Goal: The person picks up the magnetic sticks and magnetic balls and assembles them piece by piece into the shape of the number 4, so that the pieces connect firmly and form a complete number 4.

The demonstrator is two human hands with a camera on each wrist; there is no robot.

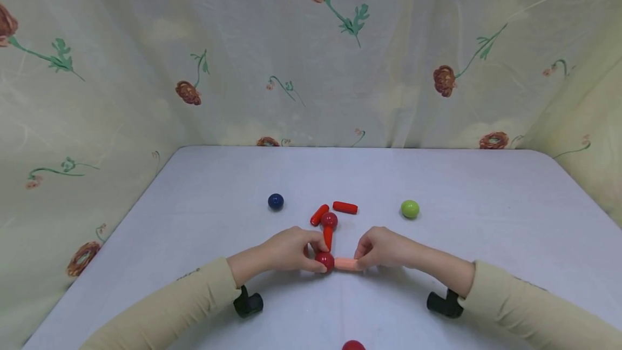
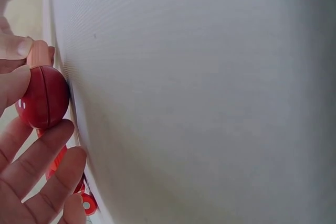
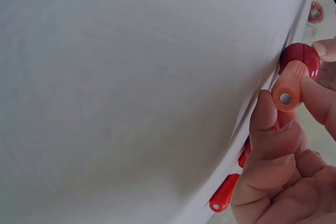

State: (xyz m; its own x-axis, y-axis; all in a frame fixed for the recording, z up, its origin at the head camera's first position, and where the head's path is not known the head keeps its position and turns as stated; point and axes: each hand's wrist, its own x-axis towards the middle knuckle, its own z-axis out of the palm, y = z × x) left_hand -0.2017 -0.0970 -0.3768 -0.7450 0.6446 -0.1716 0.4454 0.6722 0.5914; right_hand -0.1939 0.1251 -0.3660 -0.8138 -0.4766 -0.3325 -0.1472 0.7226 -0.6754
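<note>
My left hand (image 1: pixel 293 250) pinches a glossy dark red ball (image 2: pixel 44 98) between thumb and fingers, with the other fingers spread below it in the left wrist view. A salmon-pink magnetic rod (image 3: pixel 289 87) with a silver disc in its end is pinched between the thumb and finger of my right hand (image 1: pixel 381 248). Its far end meets the ball's right side. From the same ball, a red rod (image 1: pixel 328 237) runs away from me to a second dark red ball (image 1: pixel 329 220). Fingers hide part of the held ball and rod.
Behind the second ball lie two loose red rods, one slanted (image 1: pixel 319 215) and one nearly level (image 1: pixel 345 208). A dark blue ball (image 1: pixel 275 201) sits back left, a green ball (image 1: pixel 410 209) back right. Another red ball (image 1: pixel 353 345) shows at the table's (image 1: pixel 486 193) near side.
</note>
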